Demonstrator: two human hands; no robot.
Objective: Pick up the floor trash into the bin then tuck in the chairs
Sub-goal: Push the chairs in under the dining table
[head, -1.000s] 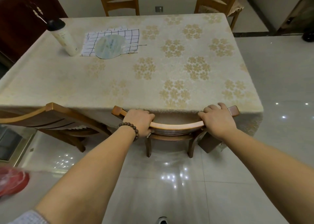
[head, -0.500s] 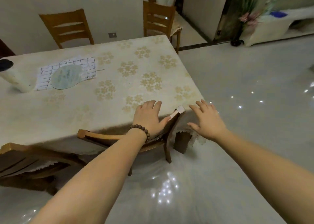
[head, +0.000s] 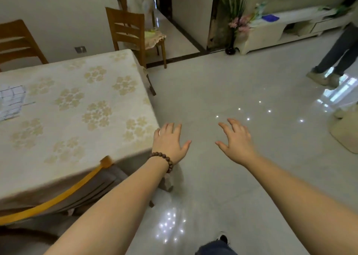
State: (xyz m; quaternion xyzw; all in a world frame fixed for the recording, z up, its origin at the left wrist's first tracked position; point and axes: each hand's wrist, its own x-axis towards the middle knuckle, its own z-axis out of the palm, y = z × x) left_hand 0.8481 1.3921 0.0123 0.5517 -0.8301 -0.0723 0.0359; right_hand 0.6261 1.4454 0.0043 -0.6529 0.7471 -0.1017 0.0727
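Observation:
My left hand [head: 170, 141], with a bead bracelet on the wrist, hovers open past the table's near right corner. My right hand [head: 237, 141] is open over the bare floor, fingers spread. Neither holds anything. A wooden chair [head: 58, 197] sits pushed under the table [head: 77, 119] at the lower left, its curved top rail against the cloth edge. Another wooden chair [head: 128, 29] with a lace seat cover stands at the table's far right corner, angled out from it. A third chair [head: 16, 41] stands behind the table at the wall.
A checked cloth [head: 11, 101] lies on the table's left. Another person's legs [head: 337, 59] stand at the far right. A vase with flowers [head: 232, 32] and a white cabinet [head: 280, 26] line the back. A pale object [head: 344, 131] sits on the floor at right.
Both hands have let go of the near chair's top rail and moved right, off the table corner. The view has swung to the right, toward the open floor.

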